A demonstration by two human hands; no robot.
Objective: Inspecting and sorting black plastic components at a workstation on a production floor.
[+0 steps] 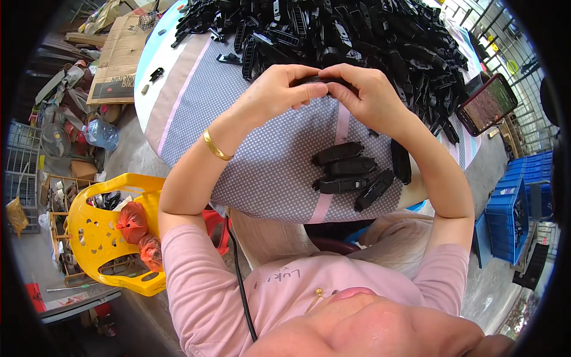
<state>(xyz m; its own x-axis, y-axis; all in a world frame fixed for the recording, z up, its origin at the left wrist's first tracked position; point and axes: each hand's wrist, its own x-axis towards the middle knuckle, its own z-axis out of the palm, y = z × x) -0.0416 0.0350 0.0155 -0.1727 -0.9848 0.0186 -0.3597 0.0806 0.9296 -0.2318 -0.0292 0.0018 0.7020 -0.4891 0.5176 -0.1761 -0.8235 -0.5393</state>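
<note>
Black plastic clip piece (321, 80), long and narrow, pinched between both my hands above the table.

Biggest thing before me is the round table (267, 160) under its grey dotted cloth with pale stripes; across its far half lies a heap of black plastic parts (357, 35). Near my right forearm sits a small group of finished black oblong pieces (357, 172), laid side by side. My left hand (276, 92) curls closed on the clip's left end, thumb and fingers pressed to it; my right hand (369, 95) grips the right end likewise. A gold bangle (215, 147) circles my left wrist.
</note>
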